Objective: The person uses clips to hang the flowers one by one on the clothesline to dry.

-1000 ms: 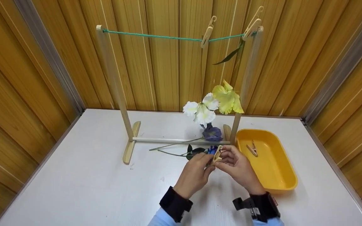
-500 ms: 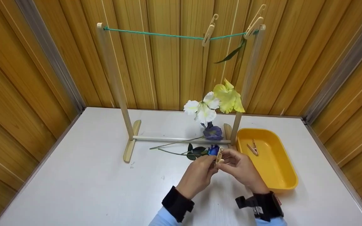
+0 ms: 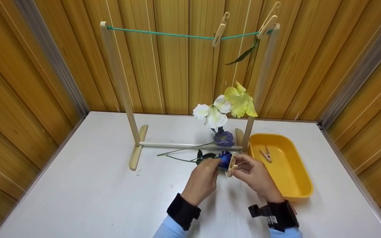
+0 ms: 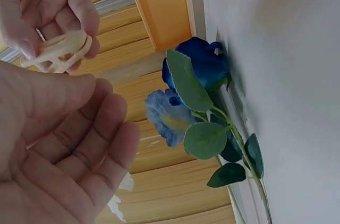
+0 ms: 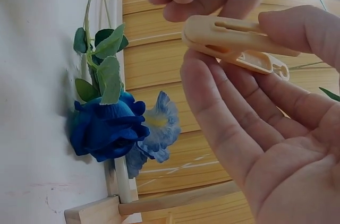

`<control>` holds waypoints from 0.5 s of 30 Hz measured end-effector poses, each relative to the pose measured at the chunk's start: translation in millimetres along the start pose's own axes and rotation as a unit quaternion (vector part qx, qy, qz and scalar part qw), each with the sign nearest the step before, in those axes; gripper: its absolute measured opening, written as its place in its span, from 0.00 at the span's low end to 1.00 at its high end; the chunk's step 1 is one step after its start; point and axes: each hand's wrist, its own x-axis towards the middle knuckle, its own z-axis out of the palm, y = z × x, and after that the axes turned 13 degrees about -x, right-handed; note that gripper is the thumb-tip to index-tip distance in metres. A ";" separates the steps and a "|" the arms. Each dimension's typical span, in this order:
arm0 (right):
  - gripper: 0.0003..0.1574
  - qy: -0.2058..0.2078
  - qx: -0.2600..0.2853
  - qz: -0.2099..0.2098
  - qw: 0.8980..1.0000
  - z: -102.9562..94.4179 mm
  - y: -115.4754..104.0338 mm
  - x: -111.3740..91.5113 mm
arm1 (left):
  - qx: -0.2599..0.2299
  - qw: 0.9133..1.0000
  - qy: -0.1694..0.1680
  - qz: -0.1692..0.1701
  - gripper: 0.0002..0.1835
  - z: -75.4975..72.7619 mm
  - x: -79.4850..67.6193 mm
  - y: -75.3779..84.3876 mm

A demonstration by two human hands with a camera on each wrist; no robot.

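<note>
My right hand [image 3: 256, 175] pinches a cream plastic clothespin [image 5: 228, 43] between thumb and fingers. Beside it, my left hand [image 4: 69, 139] has loosely bent fingers with nothing between them, its fingertips close to the clothespin. A blue rose [image 5: 109, 128] with green leaves lies on the table just beyond the hands, partly covered by the left hand in the head view. Behind the rose lies a purple-blue flower [image 3: 223, 138] on a long stem. Above hang a white flower [image 3: 214, 114] and a yellow flower [image 3: 240, 101], heads downward.
A wooden rack [image 3: 129, 112] carries a green cord [image 3: 164, 33]. Two clothespins grip the cord; one [image 3: 219, 34] is right of centre, another [image 3: 267, 27] by the right post. A yellow tray [image 3: 289, 185] at right holds a small clothespin [image 3: 266, 154].
Both hands were on the cream clothespin; my left hand has let go and drawn slightly left. The right hand keeps the clothespin, now standing more upright in the head view.
</note>
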 end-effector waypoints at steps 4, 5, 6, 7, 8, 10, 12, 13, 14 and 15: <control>0.26 0.015 -0.002 0.000 1.000 -1.6 0.1 -0.7 | 0.021 0.999 0.030 -0.018 0.21 -6.3 -0.5 -7.7; 0.26 0.016 0.000 0.000 1.000 -1.7 0.2 -0.8 | 0.028 0.999 0.037 -0.020 0.21 -8.1 -1.0 -9.7; 0.26 0.016 0.003 0.000 1.000 -1.7 0.0 -1.0 | 0.036 0.998 0.045 -0.021 0.21 -9.5 -1.8 -12.0; 0.26 0.018 0.004 0.002 1.000 -1.8 -0.3 -1.0 | 0.043 0.997 0.051 -0.024 0.20 -10.9 -2.3 -14.1; 0.26 0.019 0.006 0.004 1.000 -1.9 -0.8 -1.0 | 0.049 0.997 0.055 -0.027 0.19 -12.3 -3.1 -16.1; 0.26 0.018 0.011 0.007 1.000 -2.3 -1.3 -1.2 | 0.062 0.996 0.060 -0.035 0.16 -14.8 -4.4 -20.5; 0.25 0.021 0.010 0.009 1.000 -3.0 -1.3 -1.5 | 0.070 0.994 0.064 -0.047 0.15 -16.3 -6.0 -25.6; 0.25 0.022 0.010 0.009 1.000 -3.4 -1.4 -1.8 | 0.076 0.994 0.066 -0.052 0.14 -17.0 -6.8 -28.2; 0.25 0.023 0.011 0.010 1.000 -3.9 -1.4 -2.1 | 0.081 0.993 0.067 -0.058 0.13 -17.4 -7.5 -31.1; 0.25 0.023 0.010 0.010 1.000 -4.4 -0.9 -2.5 | 0.087 0.992 0.069 -0.064 0.13 -17.5 -8.4 -34.0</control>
